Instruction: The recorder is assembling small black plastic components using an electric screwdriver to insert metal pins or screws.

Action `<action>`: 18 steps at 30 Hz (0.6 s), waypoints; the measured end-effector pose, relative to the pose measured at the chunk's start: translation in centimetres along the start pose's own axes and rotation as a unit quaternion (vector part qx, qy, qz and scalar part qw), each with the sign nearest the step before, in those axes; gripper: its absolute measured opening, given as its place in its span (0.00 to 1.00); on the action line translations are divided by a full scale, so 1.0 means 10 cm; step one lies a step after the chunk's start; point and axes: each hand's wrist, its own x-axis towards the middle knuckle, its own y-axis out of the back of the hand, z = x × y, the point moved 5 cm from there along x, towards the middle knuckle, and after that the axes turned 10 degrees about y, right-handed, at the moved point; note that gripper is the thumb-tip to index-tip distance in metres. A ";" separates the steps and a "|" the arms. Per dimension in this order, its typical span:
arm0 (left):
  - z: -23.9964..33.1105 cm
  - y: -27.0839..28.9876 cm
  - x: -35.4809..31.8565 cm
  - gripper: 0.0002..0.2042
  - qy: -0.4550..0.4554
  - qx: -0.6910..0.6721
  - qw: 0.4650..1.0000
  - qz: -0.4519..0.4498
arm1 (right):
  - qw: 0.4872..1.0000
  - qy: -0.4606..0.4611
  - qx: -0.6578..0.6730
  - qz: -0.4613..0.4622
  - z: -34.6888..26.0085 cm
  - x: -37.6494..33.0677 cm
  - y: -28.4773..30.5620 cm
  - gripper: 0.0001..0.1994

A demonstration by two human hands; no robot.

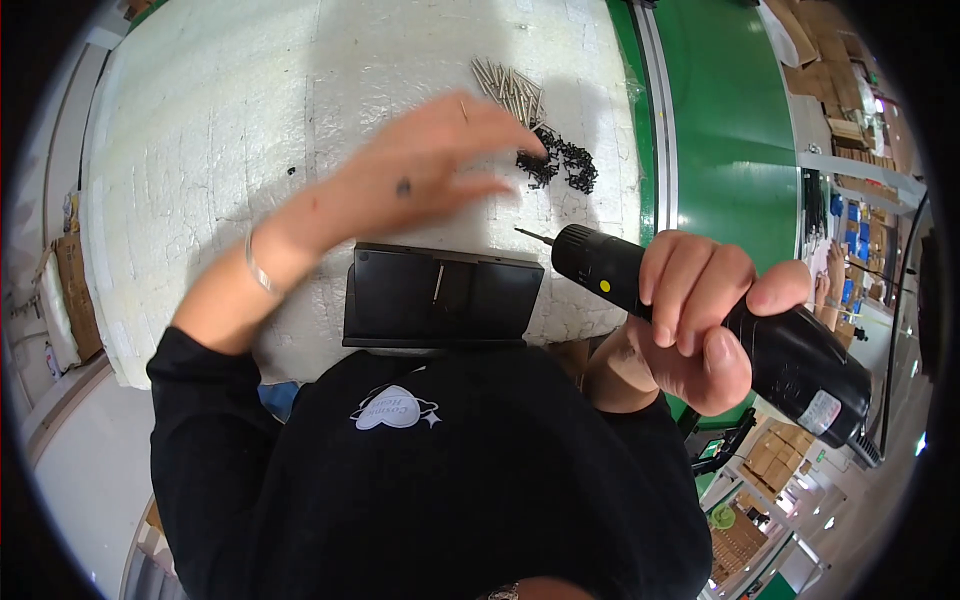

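head view: left hand [430,165], one, blurred; thumb and fingers parted, released, over white padded sheeting [230,140], nearest a heap of small black screws [580,172]. right hand [705,315], one; fingers clenched around a black electric screwdriver [605,265], bit pointing left. silver pins [512,92], one pile, just beyond the screws. black tray-like part [400,300], one; on the sheeting before the torso, a slim silver piece [438,284] upon it.

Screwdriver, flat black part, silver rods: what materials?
Electric screwdriver: probably plastic body, satin black with soft highlights. Flat black part: smooth, low sheen; coated metal or plastic, can't tell. Silver rods: likely bare metal, judging by bright glints.
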 end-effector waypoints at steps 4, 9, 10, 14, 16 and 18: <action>-0.54 0.16 0.43 0.06 -0.026 0.192 0.980 0.035 | 0.999 0.008 -0.030 0.035 -0.08 -0.04 0.05 0.13; -0.63 0.06 0.69 0.06 -0.117 0.299 0.945 -0.061 | 0.998 0.006 -0.054 0.039 -0.15 -0.10 0.11 0.14; -0.59 0.06 0.73 0.06 -0.119 0.299 0.945 -0.062 | 0.998 0.007 -0.056 0.040 -0.15 -0.11 0.12 0.14; -0.42 0.02 0.78 0.03 -0.177 0.350 0.913 -0.117 | 0.997 0.007 -0.057 0.053 -0.14 -0.11 0.14 0.14; -0.43 0.00 0.77 0.03 -0.187 0.376 0.898 -0.129 | 0.997 0.008 -0.053 0.055 -0.12 -0.11 0.14 0.14; -0.45 0.04 0.75 0.03 -0.185 0.326 0.922 -0.097 | 0.997 0.013 -0.050 0.057 -0.11 -0.10 0.14 0.14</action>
